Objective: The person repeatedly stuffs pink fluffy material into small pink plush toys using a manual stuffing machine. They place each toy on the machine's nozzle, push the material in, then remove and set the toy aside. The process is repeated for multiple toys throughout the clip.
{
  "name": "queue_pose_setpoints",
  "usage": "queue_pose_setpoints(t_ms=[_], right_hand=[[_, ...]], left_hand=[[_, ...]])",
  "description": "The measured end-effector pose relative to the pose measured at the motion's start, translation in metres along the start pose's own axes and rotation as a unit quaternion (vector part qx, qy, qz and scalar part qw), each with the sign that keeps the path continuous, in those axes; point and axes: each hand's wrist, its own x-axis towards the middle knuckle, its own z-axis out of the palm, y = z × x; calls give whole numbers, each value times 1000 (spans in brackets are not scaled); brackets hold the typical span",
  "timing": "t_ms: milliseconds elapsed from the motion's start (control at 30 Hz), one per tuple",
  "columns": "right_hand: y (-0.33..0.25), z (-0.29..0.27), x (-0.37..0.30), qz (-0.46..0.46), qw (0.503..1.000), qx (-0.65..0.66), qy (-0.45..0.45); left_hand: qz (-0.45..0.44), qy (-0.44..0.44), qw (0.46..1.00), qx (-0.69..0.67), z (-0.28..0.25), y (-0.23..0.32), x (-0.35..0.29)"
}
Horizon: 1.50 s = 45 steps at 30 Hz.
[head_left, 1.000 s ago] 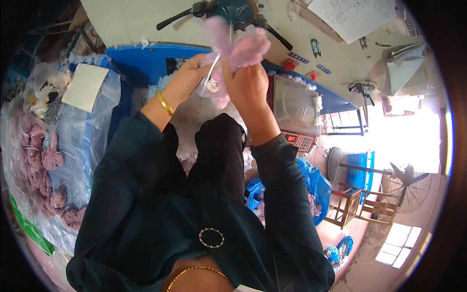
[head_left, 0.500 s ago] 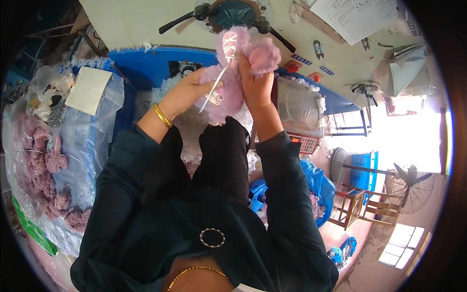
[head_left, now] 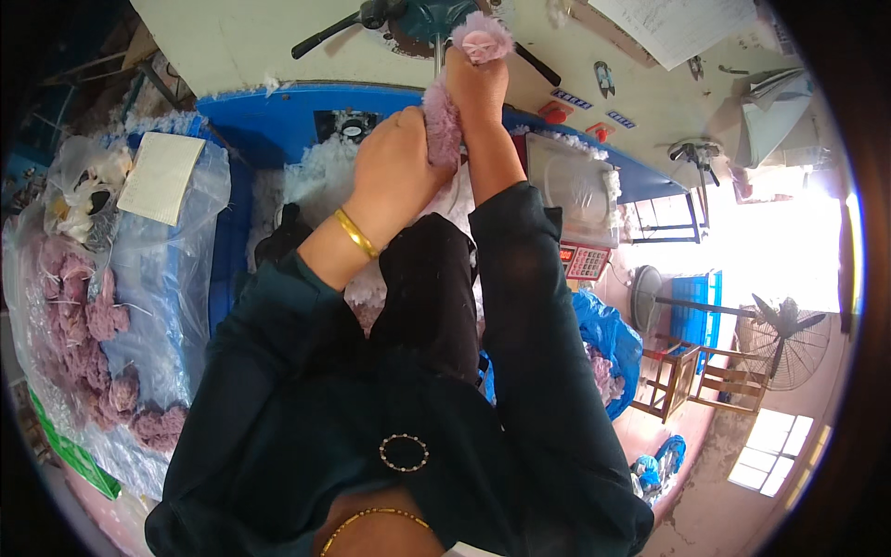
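A pink fluffy plush toy (head_left: pixel 443 128) is in both hands at the front edge of the work table. My left hand (head_left: pixel 397 160) is closed round its lower part, with the back of the hand turned up. Higher up, my right hand (head_left: pixel 477 91) grips it, and a round pink tuft (head_left: pixel 483 39) of the toy sticks out above the fist. A thin metal tube (head_left: pixel 440 56) comes from the dark green machine (head_left: pixel 429 20) and meets the toy's top beside my right hand. Whether the tube is inside the toy is hidden. The toy's face and white cord are out of sight.
Black handles (head_left: pixel 325 37) flank the machine. Red buttons (head_left: pixel 555 112) sit along the table edge. White stuffing (head_left: pixel 327 167) lies below. Pink plush pieces (head_left: pixel 83 325) rest on clear plastic at left, beside a notepad (head_left: pixel 162 176). A scale (head_left: pixel 583 261) and blue bag (head_left: pixel 608 348) are at right.
The plush toy has moved up to the metal tube and turned, hiding its face and cord. My left hand has rolled over and closed round it; my right hand has moved up.
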Motion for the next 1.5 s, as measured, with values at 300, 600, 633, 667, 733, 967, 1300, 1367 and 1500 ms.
queue_pose_setpoints(t_ms=[300, 600, 633, 667, 733, 967, 1300, 1367, 1500], right_hand=[[-16, -33, -66, -42, 998, 21, -35], [6, -94, -98, 316, 779, 390, -375], [-5, -94, -115, 358, 755, 427, -347], [15, -91, -119, 278, 708, 477, -440], [14, -83, -119, 262, 732, 476, -412], [-18, -100, -110, -211, 864, -28, -457], [-1, -32, -27, -256, 951, -112, -135], [0, -20, -15, -268, 954, -91, -100], [2, -28, -29, -251, 953, -112, -125]], left_hand=[[18, 30, 996, -86, -6, -17, -44], [-216, -48, 793, -568, -17, -29, -41], [-244, -45, 765, -594, -17, -23, -43], [-273, -42, 735, -619, -15, -17, -45], [-243, -16, 773, -586, -1, -22, -54], [-343, -245, 529, -737, -19, -43, -46], [-277, -136, 730, -610, -6, -12, -23], [-196, -90, 835, -506, -3, -5, -29], [-72, -48, 978, -192, -15, -1, -30]])
